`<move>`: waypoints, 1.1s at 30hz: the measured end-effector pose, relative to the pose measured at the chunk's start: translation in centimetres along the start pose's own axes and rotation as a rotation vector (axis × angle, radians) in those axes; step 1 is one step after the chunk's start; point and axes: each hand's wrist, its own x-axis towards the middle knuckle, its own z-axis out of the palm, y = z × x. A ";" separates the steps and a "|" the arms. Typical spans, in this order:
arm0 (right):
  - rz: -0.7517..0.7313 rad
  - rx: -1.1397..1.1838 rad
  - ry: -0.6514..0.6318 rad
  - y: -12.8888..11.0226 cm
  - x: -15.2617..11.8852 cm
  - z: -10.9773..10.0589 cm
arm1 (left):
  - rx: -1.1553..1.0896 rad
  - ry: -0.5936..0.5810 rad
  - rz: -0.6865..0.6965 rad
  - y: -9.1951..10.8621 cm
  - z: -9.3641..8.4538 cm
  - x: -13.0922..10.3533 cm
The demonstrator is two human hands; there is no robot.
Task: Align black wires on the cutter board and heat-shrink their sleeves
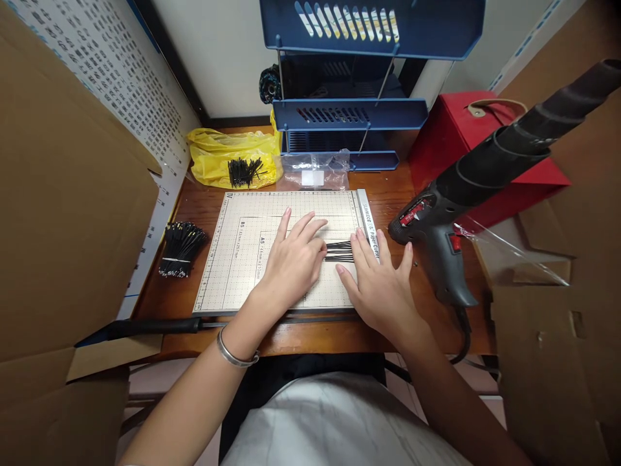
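Note:
Several thin black wires (339,249) lie side by side across the paper cutter board (233,259), near its right edge. My left hand (294,262) is at their left ends, its index finger curled in a pinch and the other fingers raised. The thumb tip is hidden. Flat over the right ends of the wires rests my right hand (381,278), its fingers spread toward the cutter's white edge strip (367,223). The cutter's black handle (152,325) sticks out at the front left.
A bundle of black wires (182,249) lies left of the board. Short black pieces (245,172) sit on a yellow bag (206,145), beside a clear bag (295,178). Behind are a blue rack (349,114) and red box (446,123). A heat gun (436,233) stands right.

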 end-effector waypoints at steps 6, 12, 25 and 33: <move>-0.004 -0.011 -0.002 0.0 0.1 0.0 | -0.132 -0.045 -0.155 -0.3 -0.2 0.2; 0.002 0.000 -0.001 0.0 0.0 -0.1 | -0.131 -0.103 -0.047 -0.5 -0.6 1.0; -0.007 0.002 0.008 0.1 0.1 0.0 | -0.005 -0.071 0.048 0.4 -0.1 0.6; -0.029 -0.036 -0.007 0.2 0.0 -0.1 | 0.091 -0.216 0.064 2.5 1.3 -1.8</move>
